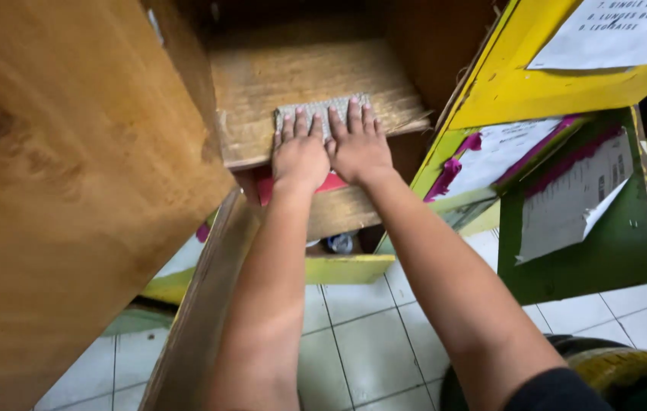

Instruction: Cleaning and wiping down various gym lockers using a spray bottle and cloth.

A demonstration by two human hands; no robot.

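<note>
Flat-palmed, both hands press a grey abrasive pad (322, 111).
Left hand (300, 156) and right hand (357, 146) (fingers extended, grasping nothing) touch, on a wooden shelf (262, 84).

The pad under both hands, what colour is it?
Grey, with a fine dotted texture; the pad lies on the wooden shelf, seen in the head view.

A big brown wooden board (57, 190) stands on the left. A yellow board (521, 91) on the right has a white paper (612, 30) stuck on it. Below it hangs a green board (605, 243) with a torn paper (567, 205). Pink tape (456, 156) sits near its edge. The floor (369, 342) has pale square tiles.
</note>
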